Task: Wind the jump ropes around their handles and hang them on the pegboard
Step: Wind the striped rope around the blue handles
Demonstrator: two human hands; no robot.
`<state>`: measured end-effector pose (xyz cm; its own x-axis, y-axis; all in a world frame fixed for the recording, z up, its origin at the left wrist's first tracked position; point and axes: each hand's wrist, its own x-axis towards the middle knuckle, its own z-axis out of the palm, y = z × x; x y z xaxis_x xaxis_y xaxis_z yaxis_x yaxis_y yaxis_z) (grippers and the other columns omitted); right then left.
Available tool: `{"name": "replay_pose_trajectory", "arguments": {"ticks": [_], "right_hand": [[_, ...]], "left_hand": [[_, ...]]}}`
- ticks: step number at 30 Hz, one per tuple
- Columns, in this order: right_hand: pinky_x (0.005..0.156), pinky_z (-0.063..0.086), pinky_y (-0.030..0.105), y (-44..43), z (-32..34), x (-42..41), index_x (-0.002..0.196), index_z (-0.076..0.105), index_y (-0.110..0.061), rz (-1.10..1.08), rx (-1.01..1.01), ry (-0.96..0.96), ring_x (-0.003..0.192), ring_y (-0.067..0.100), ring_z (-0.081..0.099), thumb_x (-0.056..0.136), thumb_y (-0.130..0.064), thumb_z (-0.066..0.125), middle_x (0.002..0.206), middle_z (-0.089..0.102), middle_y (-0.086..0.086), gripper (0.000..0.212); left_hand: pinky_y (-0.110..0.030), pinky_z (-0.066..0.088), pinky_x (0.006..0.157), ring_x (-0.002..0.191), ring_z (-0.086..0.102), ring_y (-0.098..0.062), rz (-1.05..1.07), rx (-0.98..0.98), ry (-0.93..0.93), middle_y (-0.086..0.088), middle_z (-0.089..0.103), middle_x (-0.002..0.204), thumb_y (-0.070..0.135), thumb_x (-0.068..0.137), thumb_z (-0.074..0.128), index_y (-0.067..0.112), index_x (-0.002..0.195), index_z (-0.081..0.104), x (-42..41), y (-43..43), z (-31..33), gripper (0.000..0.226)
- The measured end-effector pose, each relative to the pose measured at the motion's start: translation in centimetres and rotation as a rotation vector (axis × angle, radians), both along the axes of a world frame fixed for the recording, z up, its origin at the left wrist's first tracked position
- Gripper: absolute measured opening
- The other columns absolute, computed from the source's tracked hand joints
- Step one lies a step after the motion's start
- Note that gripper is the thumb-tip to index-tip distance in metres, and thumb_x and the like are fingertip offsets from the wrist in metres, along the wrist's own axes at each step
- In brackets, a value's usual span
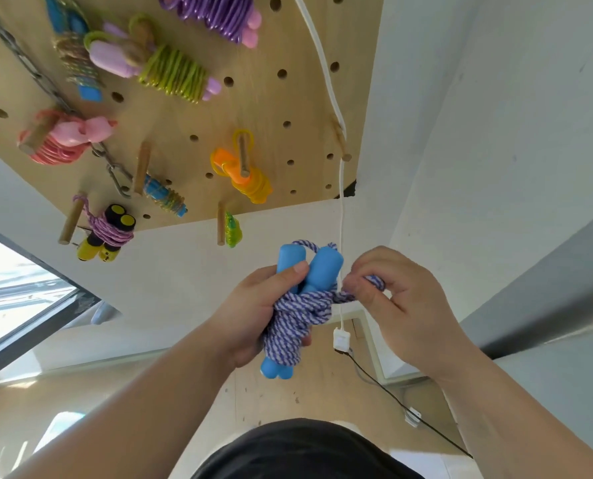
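The left hand (253,312) is closed around a pair of smooth blue plastic jump-rope handles (322,267) held side by side, with the thumb pressed across the nearer handle and the fingers curled round the wound part. A purple-and-white twisted cord (298,316) is wrapped many times around the middle of the handles. Their rounded ends stick out above and below the wraps, and a short loop of cord arches over the top ends. The right hand (402,299) sits just beside the bundle and pinches a length of the same cord between thumb and curled fingers; that length runs straight into the wraps. The bundle is held in the air in front of the white wall, below the lower edge of the light wooden pegboard (270,98) and apart from it.

Round wooden pegs (142,167) stick out of the board. Wound ropes hang there: an orange bundle (250,181), a pink bundle (67,140), a yellow-green cord on lilac handles (174,74), a purple bundle (219,12) at the top edge, a purple cord around black-and-yellow handles (110,233), and a small green bundle (232,229) at the bottom. A grey metal chain (22,57) runs diagonally across the board's left side. A flat white cable (326,63) drops along the right side to a white plug (341,338), from which a thin black wire (391,399) leads away
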<state>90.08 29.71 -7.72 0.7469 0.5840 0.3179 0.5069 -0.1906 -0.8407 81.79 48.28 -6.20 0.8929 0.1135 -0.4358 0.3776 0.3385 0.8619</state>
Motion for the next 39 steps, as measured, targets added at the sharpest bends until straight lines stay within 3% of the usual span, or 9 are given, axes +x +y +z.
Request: {"name": "replay_pose_trajectory", "arguments": {"ticks": [5, 10, 14, 21, 26, 31, 34, 36, 39], "right_hand": [[0.06, 0.042, 0.038, 1.1, 0.3, -1.3, 0.072, 0.061, -0.004, 0.125, 0.071, 0.234, 0.065, 0.029, 0.051, 0.089, -0.051, 0.061, 0.067, 0.057, 0.011, 0.049], [0.064, 0.04, 0.023, 3.0, 0.8, -1.9, 0.08, 0.057, -0.02, 0.286, -0.207, 0.269, 0.07, 0.012, 0.05, 0.098, -0.036, 0.051, 0.075, 0.057, -0.003, 0.024], [0.069, 0.042, 0.015, 5.0, 1.3, -2.6, 0.095, 0.063, -0.019, 0.314, -0.326, 0.212, 0.077, 0.011, 0.056, 0.104, -0.024, 0.05, 0.083, 0.061, -0.008, 0.016], [0.064, 0.042, 0.027, 10.1, 2.2, -3.5, 0.087, 0.061, -0.022, 0.222, -0.388, -0.008, 0.074, 0.016, 0.053, 0.102, -0.027, 0.055, 0.075, 0.057, -0.007, 0.016], [0.062, 0.032, 0.016, 11.7, 1.3, -5.4, 0.081, 0.061, -0.026, 0.207, -0.496, -0.227, 0.069, 0.008, 0.045, 0.098, -0.041, 0.053, 0.064, 0.044, -0.015, 0.024], [0.06, 0.036, 0.018, 12.9, 1.2, -7.1, 0.079, 0.07, -0.019, 0.163, -0.458, -0.293, 0.067, 0.012, 0.047, 0.094, -0.044, 0.055, 0.065, 0.054, -0.009, 0.032], [0.067, 0.044, 0.016, 13.3, 1.3, -8.2, 0.103, 0.069, -0.028, 0.159, -0.42, -0.15, 0.078, 0.011, 0.057, 0.092, -0.038, 0.065, 0.079, 0.062, -0.014, 0.015], [0.071, 0.049, 0.018, 13.2, 1.2, -8.7, 0.116, 0.065, -0.035, 0.128, -0.376, -0.065, 0.084, 0.01, 0.061, 0.089, -0.025, 0.074, 0.085, 0.065, -0.015, 0.03], [0.071, 0.048, 0.013, 13.2, 0.8, -8.7, 0.107, 0.071, -0.028, 0.055, -0.404, -0.219, 0.08, -0.004, 0.058, 0.085, -0.019, 0.08, 0.083, 0.064, -0.021, 0.025]], "left_hand": [[-0.037, 0.056, 0.056, 0.059, 0.057, -0.03, -0.016, -0.088, 0.023, -0.021, 0.062, 0.083, 0.04, 0.088, 0.067, 0.0, 0.108, 0.063, -1.2, 1.0, -1.0, 0.045], [-0.042, 0.057, 0.071, 0.074, 0.065, -0.032, -0.022, 0.058, 0.024, -0.022, 0.071, 0.092, 0.04, 0.087, 0.066, 0.0, 0.112, 0.068, -2.1, 3.8, -2.2, 0.048], [-0.049, 0.05, 0.102, 0.108, 0.068, -0.036, -0.116, 0.171, 0.05, -0.016, 0.073, 0.113, 0.039, 0.096, 0.06, 0.012, 0.119, 0.068, -2.8, 6.4, -2.4, 0.036], [-0.039, 0.052, 0.073, 0.08, 0.062, -0.02, 0.033, 0.108, -0.023, -0.015, 0.062, 0.093, 0.027, 0.06, 0.069, 0.004, 0.114, 0.057, -4.2, 7.8, -2.7, 0.06], [-0.022, 0.056, 0.066, 0.073, 0.067, -0.005, -0.029, 0.345, -0.105, 0.001, 0.07, 0.087, 0.01, 0.071, 0.089, 0.014, 0.105, 0.06, -5.5, 9.8, -3.5, 0.045], [-0.015, 0.047, 0.055, 0.058, 0.056, 0.0, -0.057, 0.518, -0.185, 0.005, 0.06, 0.072, 0.018, 0.072, 0.087, 0.012, 0.091, 0.061, -6.8, 11.4, -4.6, 0.033], [-0.016, 0.046, 0.054, 0.058, 0.057, 0.0, -0.018, 0.547, -0.206, 0.004, 0.061, 0.074, 0.021, 0.075, 0.084, 0.013, 0.092, 0.062, -7.4, 12.2, -5.0, 0.029], [-0.024, 0.053, 0.058, 0.063, 0.062, -0.005, -0.007, 0.489, -0.213, -0.008, 0.065, 0.079, 0.031, 0.074, 0.084, 0.011, 0.097, 0.063, -8.0, 12.9, -5.4, 0.037], [-0.038, 0.052, 0.06, 0.069, 0.059, -0.014, -0.082, 0.493, -0.254, -0.017, 0.063, 0.084, 0.046, 0.066, 0.081, 0.011, 0.095, 0.063, -8.8, 13.9, -6.0, 0.048]]}}
